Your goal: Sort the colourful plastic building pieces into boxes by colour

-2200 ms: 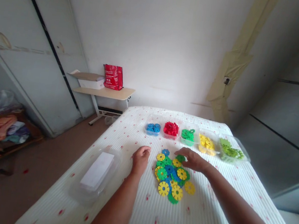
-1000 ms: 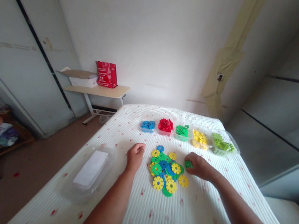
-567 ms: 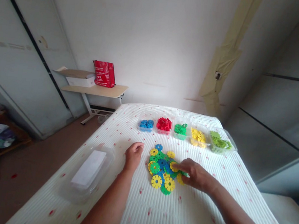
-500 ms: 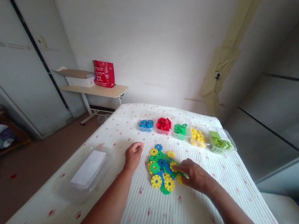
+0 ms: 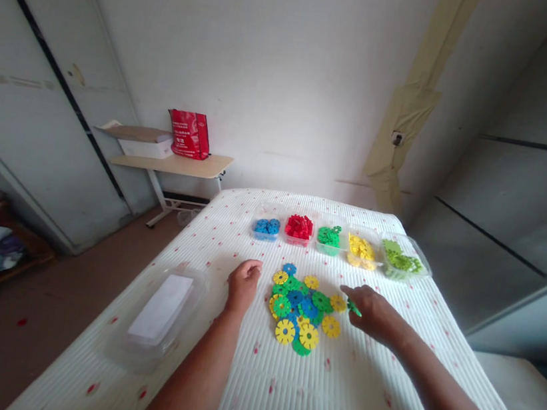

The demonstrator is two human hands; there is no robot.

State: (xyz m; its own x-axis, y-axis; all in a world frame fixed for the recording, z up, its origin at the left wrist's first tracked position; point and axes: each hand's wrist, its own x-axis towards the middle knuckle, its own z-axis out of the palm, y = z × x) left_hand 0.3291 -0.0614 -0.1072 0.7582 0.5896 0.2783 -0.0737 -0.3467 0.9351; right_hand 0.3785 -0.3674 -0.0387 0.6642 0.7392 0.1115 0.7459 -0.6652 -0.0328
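A pile of flat notched plastic discs point(image 5: 295, 297) in blue, green and yellow lies on the white ribbed table cover. My right hand point(image 5: 371, 313) is just right of the pile, its fingers closed on a green disc point(image 5: 353, 308) seen nearly edge-on, with the index finger pointing left. Beside that hand, a yellow disc point(image 5: 331, 327) lies at the pile's right edge. To the left of the pile my left hand point(image 5: 243, 284) rests on the cover with curled fingers; what is inside them, if anything, is hidden.
Along the far side stand clear tubs of blue point(image 5: 267, 230), red point(image 5: 299, 230), green point(image 5: 328, 240), yellow point(image 5: 362, 252) and light green pieces point(image 5: 402, 261). A clear plastic container point(image 5: 149, 354) with a white sheet lies at left. Behind is a side table point(image 5: 178, 164) with a red bag.
My right hand has moved right, off the pile, with a green disc in its fingers. Discs it had covered now show. My left hand has stayed in place.
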